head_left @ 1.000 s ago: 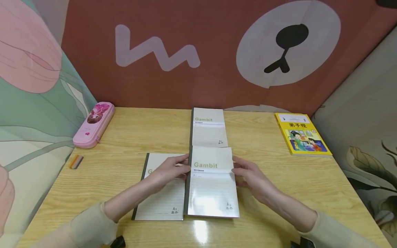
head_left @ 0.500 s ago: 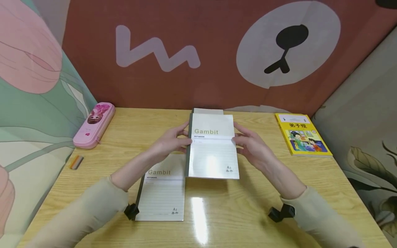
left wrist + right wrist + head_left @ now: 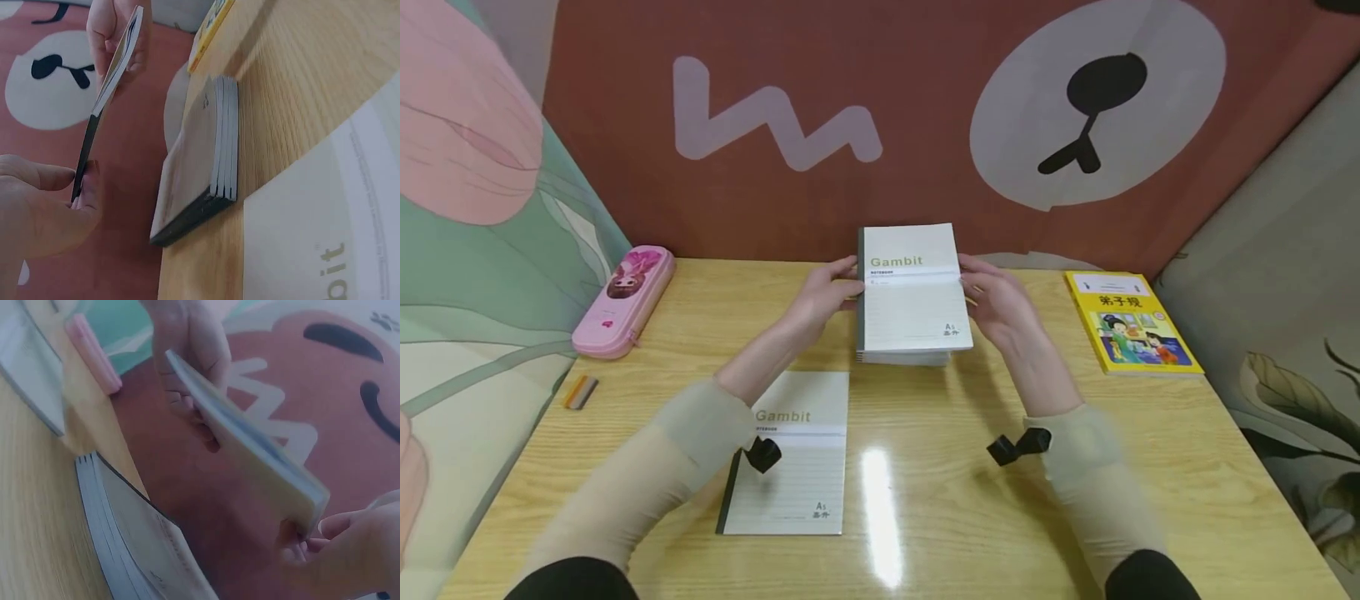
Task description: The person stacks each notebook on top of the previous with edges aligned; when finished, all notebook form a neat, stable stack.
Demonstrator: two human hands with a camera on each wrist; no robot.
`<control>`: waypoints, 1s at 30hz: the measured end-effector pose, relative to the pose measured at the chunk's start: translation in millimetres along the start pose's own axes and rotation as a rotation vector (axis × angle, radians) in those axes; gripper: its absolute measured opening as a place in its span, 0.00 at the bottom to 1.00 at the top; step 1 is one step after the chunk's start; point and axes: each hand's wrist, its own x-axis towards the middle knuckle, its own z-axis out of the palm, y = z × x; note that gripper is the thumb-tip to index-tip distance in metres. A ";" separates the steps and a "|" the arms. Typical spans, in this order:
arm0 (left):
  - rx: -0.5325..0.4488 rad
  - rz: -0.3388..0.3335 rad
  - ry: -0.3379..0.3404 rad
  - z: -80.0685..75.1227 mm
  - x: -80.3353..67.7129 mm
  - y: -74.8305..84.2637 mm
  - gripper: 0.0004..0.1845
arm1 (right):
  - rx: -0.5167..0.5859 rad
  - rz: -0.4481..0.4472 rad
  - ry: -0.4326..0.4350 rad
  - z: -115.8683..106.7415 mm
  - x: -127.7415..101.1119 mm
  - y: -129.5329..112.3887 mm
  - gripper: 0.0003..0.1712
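Note:
A white Gambit notebook [image 3: 913, 304] with a dark spine is held in the air between both hands. My left hand [image 3: 820, 296] pinches its spine edge, thumb on top and fingers beneath, as the left wrist view shows. On the opposite edge my right hand [image 3: 1003, 304] pinches it the same way. Below, apart from it, lies a stack of several similar notebooks [image 3: 225, 137] at the back of the table, mostly hidden in the head view. Another Gambit notebook [image 3: 801, 483] lies nearer the front, partly under my left forearm.
A pink pencil case [image 3: 625, 300] lies at the back left, with a small striped eraser-like block [image 3: 580, 392] in front of it. The yellow book [image 3: 1133, 323] is at the back right. A wall [image 3: 775, 208] rises behind the table's far edge.
Both hands have lifted the notebook off the table and carried it away from me, from beside the front notebook to above the rear stack.

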 end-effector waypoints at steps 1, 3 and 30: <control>-0.012 0.004 0.011 0.0 3.2 -1.0 0.33 | 0.020 -0.005 0.013 0.3 4.2 1.4 0.32; -0.035 0.012 0.026 0.3 9.7 -4.2 0.33 | 0.049 -0.014 0.044 -0.6 12.3 5.1 0.31; -0.021 -0.018 0.139 13.0 44.6 -41.6 0.27 | -0.208 -0.029 0.091 -13.3 50.5 48.7 0.33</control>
